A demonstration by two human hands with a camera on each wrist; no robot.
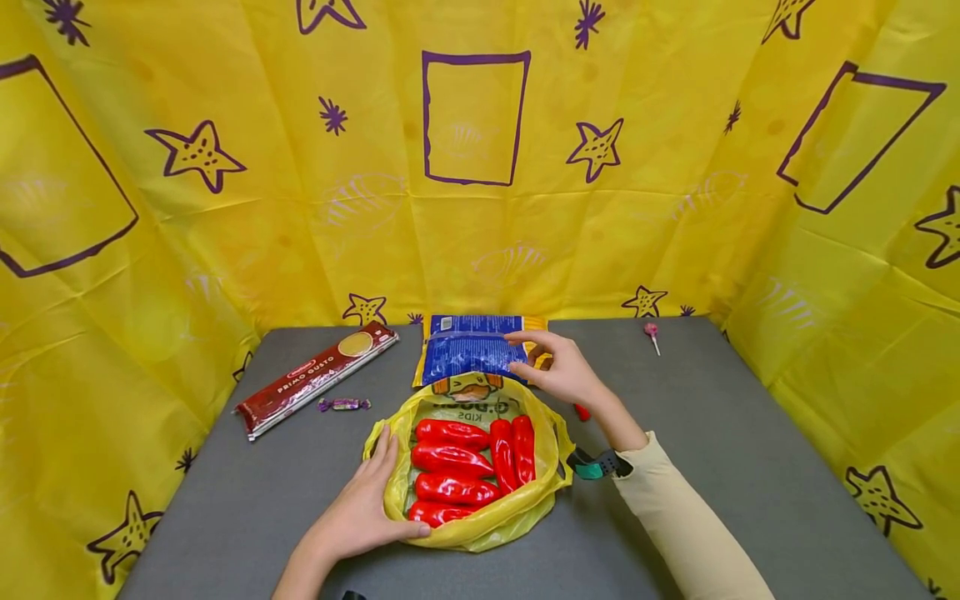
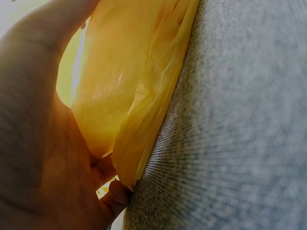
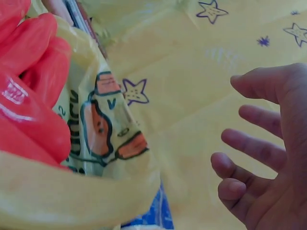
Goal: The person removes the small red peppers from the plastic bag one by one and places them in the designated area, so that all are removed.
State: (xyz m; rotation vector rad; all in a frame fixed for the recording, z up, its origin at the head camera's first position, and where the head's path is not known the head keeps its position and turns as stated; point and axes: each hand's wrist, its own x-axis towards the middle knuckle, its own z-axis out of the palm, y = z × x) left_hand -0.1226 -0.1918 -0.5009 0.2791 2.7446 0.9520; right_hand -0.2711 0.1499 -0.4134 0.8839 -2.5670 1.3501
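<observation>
A yellow plastic bag (image 1: 517, 512) stands with its mouth spread wide, showing several glossy red peppers (image 1: 452, 458) inside. Against the bag's left side rests my left hand (image 1: 360, 508), its fingers extended along the outside and its thumb at the front rim. The left wrist view shows the bag's yellow wall (image 2: 115, 81) between thumb and fingers. My right hand (image 1: 558, 367) is raised beyond the bag, over the right part of a blue and yellow packet (image 1: 472, 350). Its fingers (image 3: 254, 148) are spread, holding nothing.
A long red pasta packet (image 1: 315, 379) lies at the back left, with a purple wrapped candy (image 1: 345, 404) near it. A pink lollipop (image 1: 652, 332) lies at the back right. A small red item (image 1: 582, 412) is partly hidden by the right wrist. Yellow cloth walls surround the grey table (image 1: 712, 433).
</observation>
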